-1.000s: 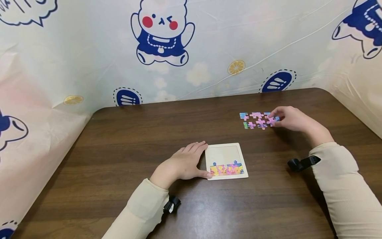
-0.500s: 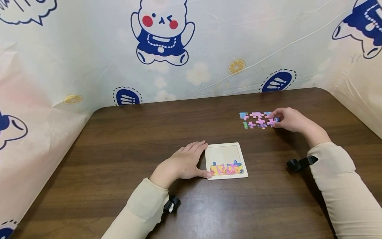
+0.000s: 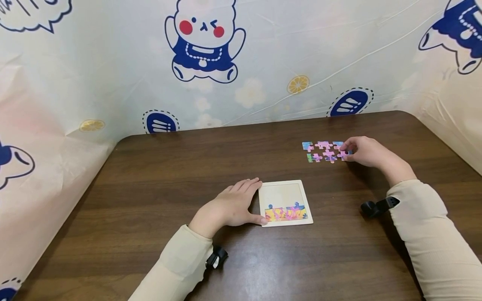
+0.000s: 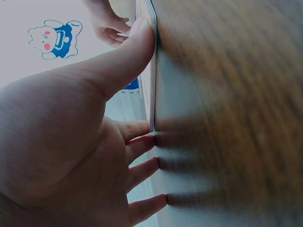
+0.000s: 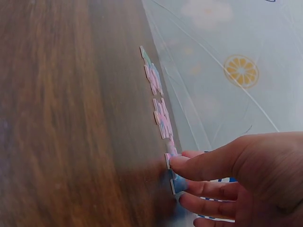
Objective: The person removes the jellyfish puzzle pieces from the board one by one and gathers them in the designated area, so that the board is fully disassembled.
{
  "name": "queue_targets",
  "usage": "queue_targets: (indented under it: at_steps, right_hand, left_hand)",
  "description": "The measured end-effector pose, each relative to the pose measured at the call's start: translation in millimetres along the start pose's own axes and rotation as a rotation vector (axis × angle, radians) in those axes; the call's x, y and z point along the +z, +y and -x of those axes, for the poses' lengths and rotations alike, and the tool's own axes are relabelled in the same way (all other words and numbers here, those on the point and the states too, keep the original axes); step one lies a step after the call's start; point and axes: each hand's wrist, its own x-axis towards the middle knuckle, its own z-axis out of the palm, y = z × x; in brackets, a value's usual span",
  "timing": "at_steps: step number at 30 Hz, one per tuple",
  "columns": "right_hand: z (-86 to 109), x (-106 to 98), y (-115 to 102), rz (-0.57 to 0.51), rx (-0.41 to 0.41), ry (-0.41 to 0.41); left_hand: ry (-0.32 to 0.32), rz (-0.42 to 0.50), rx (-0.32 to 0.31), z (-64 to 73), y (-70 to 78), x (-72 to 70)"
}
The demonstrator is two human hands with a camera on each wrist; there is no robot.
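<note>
A square pale wooden puzzle tray [image 3: 279, 194] lies on the table, with joined yellow, pink and blue jigsaw pieces [image 3: 286, 213] along its near side. My left hand [image 3: 235, 207] is spread at the tray's left side: the thumb rests on the near-left corner and the fingertips touch near the far-left one. Farther back on the right, several loose pieces lie in two rows, among them a pink one [image 3: 323, 144]. At the near row's right end, my right hand [image 3: 365, 151] pinches a pink and blue puzzle piece [image 5: 178, 183], partly hidden by thumb and fingers.
The dark wooden table [image 3: 169, 175] has rounded far corners. A printed cloth [image 3: 132, 62] with cartoon figures hangs behind it and at both sides. Black wrist cameras hang below the left sleeve [image 3: 184, 255] and the right sleeve [image 3: 421, 217].
My right hand has shifted slightly lower in the head view, covering a bit more of the piece under its fingers. The left hand and the tray have kept their places.
</note>
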Motion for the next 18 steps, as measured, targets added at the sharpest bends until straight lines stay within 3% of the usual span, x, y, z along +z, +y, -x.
queue_targets:
  at_steps: [10, 18]
  right_hand:
    - [1.5, -2, -10, -0.015, -0.018, 0.014]
    - [4.4, 1, -39, -0.078, -0.127, -0.006]
  left_hand:
    - [-0.007, 0.006, 0.0, 4.5, 4.6, -5.7]
    - [0.001, 0.004, 0.001, 4.6, 4.8, -6.0]
